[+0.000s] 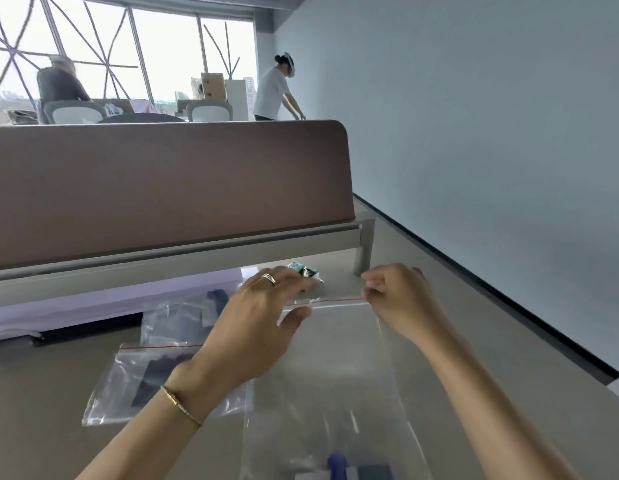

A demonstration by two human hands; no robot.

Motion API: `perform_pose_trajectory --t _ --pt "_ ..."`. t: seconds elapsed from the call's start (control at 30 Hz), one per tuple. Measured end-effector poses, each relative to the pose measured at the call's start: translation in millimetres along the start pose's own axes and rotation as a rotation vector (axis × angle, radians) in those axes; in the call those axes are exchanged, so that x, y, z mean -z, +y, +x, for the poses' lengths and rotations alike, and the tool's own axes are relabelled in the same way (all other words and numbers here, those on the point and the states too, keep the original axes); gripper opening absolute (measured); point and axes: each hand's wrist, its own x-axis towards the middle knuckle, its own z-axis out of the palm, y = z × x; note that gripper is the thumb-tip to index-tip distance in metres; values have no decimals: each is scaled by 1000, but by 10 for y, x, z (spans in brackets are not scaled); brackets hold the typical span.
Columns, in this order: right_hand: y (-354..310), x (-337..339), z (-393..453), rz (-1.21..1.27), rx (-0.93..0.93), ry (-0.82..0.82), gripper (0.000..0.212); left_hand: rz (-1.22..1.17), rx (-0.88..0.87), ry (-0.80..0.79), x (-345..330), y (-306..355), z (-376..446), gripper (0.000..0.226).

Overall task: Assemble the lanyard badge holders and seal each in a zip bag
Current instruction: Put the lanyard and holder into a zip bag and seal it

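A clear zip bag (336, 368) with a red line at its zip strip lies lengthwise on the grey table (41, 393). A blue lanyard and dark badge holder (349, 469) show through its near end. My left hand (256, 323) lies over the bag's top left, fingers stretched along the zip and thumb on the plastic. My right hand (394, 292) pinches the zip's right end between curled fingers.
Two other zip bags (141, 379) with dark contents lie left of my left arm. A small crumpled wrapper (306, 271) sits just beyond my left fingers. A brown desk divider (162, 188) stands behind. Two people work far off by the windows.
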Motion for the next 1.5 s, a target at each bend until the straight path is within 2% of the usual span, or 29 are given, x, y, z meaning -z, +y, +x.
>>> perform_pose_trajectory --t 0.1,0.23,0.33,0.43,0.57,0.63,0.67,0.73,0.8,0.87,1.0,1.13,1.2,1.33,1.4,1.5 --pt "-182 104 -268 92 86 -40 11 -13 8 -66 -24 261 -135 20" --pt "-264 188 -764 33 171 -334 14 79 2 -281 -19 483 -440 15" --pt "-293 291 -1139 -45 211 -492 9 80 29 -395 26 573 -708 19" --pt "-288 384 -1443 -85 196 -623 37 31 77 -512 40 646 -958 31" --pt "-262 457 -1729 -97 259 -665 76 -16 56 -562 99 744 -1218 56" --pt "-221 469 -1846 -124 300 -652 91 28 37 -601 136 795 -1357 80" --pt "-196 471 -1898 -150 313 -632 91 58 26 -616 153 811 -1425 87" --pt "-150 480 -1987 -181 320 -579 73 86 12 -620 176 814 -1532 90" --pt "-114 484 -2048 -212 333 -536 47 90 -15 -596 208 833 -1600 82" --pt "-94 487 -2079 -183 335 -513 34 106 -36 -576 235 851 -1626 71" --pt "-63 498 -2028 -61 312 -504 32 -17 67 -581 284 803 -1567 52" --pt "-47 484 -1890 37 208 -422 25 -119 109 -460 263 649 -1394 20" --pt "-41 446 -1792 86 164 -345 25 -169 147 -383 240 559 -1307 14" --pt "-1 332 -1621 145 134 -262 32 -227 242 -336 144 430 -1216 36" --pt "41 262 -1548 125 108 -239 28 -177 238 -305 100 393 -1188 47" --pt "95 166 -1467 32 87 -216 30 -66 208 -314 39 314 -1149 75"
